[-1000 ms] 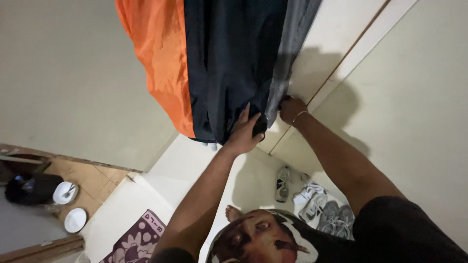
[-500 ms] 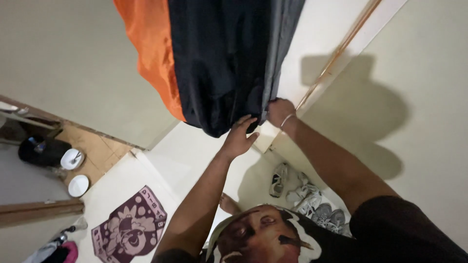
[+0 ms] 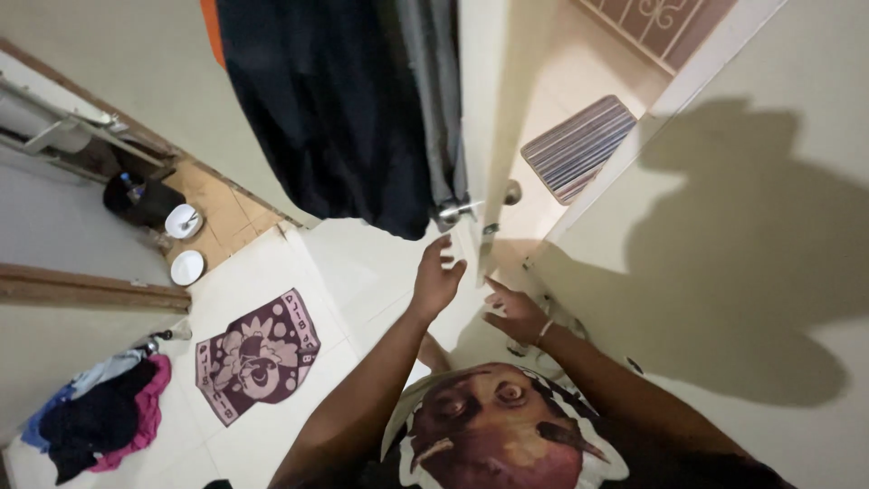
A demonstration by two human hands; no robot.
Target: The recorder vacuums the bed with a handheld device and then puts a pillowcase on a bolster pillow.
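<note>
The dark hanging garment (image 3: 344, 118) has been released by both hands, the left hand (image 3: 437, 276) and right hand (image 3: 516, 312) now spread open below the door handle (image 3: 457, 210).

I see the white door (image 3: 475, 136) standing ajar, its metal lever handle (image 3: 455, 210) on the near face. Dark navy and grey clothes (image 3: 353, 109) hang down the door, their hems just beside the handle.
</note>
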